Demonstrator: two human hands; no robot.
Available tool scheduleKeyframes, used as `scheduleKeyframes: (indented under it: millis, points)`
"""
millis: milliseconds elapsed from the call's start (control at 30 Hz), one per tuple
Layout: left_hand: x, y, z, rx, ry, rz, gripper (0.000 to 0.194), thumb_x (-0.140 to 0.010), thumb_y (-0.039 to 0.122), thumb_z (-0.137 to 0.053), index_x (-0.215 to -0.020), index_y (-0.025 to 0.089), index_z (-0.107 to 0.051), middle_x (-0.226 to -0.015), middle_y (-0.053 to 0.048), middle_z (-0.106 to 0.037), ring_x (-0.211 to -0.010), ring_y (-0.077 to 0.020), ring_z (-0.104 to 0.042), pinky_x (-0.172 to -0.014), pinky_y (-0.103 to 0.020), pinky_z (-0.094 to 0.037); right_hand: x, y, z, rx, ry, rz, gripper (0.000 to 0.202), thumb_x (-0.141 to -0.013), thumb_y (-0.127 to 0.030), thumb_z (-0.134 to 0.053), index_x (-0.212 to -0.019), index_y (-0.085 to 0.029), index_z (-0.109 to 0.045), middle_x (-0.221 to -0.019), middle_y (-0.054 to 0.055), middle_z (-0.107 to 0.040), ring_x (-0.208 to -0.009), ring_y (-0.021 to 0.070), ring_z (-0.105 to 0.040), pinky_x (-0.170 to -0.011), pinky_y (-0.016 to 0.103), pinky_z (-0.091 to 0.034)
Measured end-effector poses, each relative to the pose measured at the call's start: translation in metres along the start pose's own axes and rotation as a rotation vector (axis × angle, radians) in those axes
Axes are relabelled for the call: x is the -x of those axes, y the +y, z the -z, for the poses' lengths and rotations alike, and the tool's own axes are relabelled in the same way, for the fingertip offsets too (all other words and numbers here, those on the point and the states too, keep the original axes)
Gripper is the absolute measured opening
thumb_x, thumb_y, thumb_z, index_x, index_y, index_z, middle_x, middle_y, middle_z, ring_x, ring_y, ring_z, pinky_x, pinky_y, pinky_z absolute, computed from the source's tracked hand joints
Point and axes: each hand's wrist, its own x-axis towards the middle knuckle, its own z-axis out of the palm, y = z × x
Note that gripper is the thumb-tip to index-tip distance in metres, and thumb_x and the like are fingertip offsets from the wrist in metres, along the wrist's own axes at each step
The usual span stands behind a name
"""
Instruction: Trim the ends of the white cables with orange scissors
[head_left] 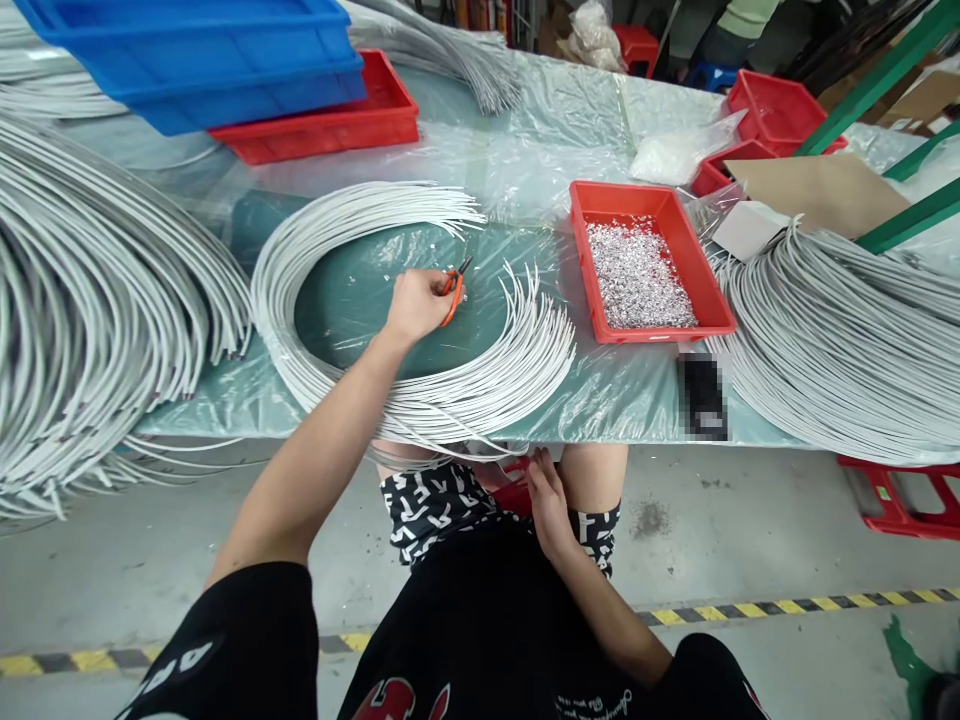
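My left hand is closed around small orange-handled pliers, their dark pointed jaws directed away from me. It hovers inside a loop of white cables lying on the plastic-covered table. One fanned bundle of cable ends spreads out to the right of the hand; the other end of the loop lies beyond it. Down at my lap, my right hand is below the table edge by my thigh, fingers stretched out and apparently holding nothing. Part of its palm side is hidden.
A red tray of small shiny metal parts stands to the right, with a pixelated dark object below it. Grey cable coils lie at far left and far right. Blue bins sit on a red tray behind.
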Motion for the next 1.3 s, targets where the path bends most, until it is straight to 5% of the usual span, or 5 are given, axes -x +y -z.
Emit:
scheduleKeyframes:
  millis: [233,400,600,1033,1300]
  points:
    - [0.002,0.005,0.001,-0.086,-0.068,-0.041,0.027,-0.079,0.032,-0.064,-0.064,0.010,-0.064,-0.054,0.001,-0.048,-0.056,-0.0092,-0.038,-0.059,-0.027,-0.029,0.032,-0.080,0.000,0.700,-0.529,0.446,0.027,-0.099,-0.039,-0.054,-0.105,-0.022,-0.074,-0.060,-0.001,-0.059,-0.048,0.0130,-0.046,-0.049,0.027,-0.035]
    - [0.003,0.005,0.002,-0.072,-0.096,-0.043,0.027,-0.076,0.036,-0.064,-0.061,0.013,-0.062,-0.053,0.000,-0.047,-0.055,-0.0107,-0.038,-0.058,-0.028,-0.029,-0.008,-0.156,-0.029,1.078,-0.153,0.801,0.026,-0.099,-0.039,-0.052,-0.101,-0.022,-0.071,-0.065,0.000,-0.059,-0.055,0.0147,-0.047,-0.056,0.028,-0.032]
    - [0.004,0.003,0.001,-0.066,-0.109,-0.081,0.035,-0.075,0.045,-0.060,-0.056,0.016,-0.054,-0.053,0.000,-0.043,-0.055,-0.0110,-0.035,-0.056,-0.028,-0.027,-0.060,-0.182,-0.060,1.442,0.071,0.757,0.032,-0.090,-0.047,-0.062,-0.071,-0.022,-0.063,-0.062,0.000,-0.059,-0.060,0.0172,-0.051,-0.064,0.029,-0.029]
    - [0.008,0.011,0.002,-0.083,-0.143,-0.077,0.034,-0.073,0.045,-0.061,-0.056,0.016,-0.055,-0.051,0.001,-0.045,-0.054,-0.0108,-0.036,-0.056,-0.027,-0.030,-0.063,-0.162,-0.051,0.805,-0.134,0.797,0.019,-0.086,-0.037,-0.060,-0.077,-0.020,-0.059,-0.063,-0.005,-0.050,-0.056,0.0114,-0.043,-0.058,0.026,-0.034]
    - [0.005,0.002,-0.001,-0.067,-0.140,-0.072,0.038,-0.074,0.049,-0.060,-0.055,0.017,-0.051,-0.052,0.001,-0.042,-0.054,-0.0108,-0.033,-0.055,-0.027,-0.028,-0.049,-0.153,-0.058,-0.042,-0.425,0.379,0.030,-0.080,-0.044,-0.072,-0.098,-0.020,-0.068,-0.072,-0.001,-0.057,-0.061,0.0135,-0.054,-0.065,0.032,-0.050]
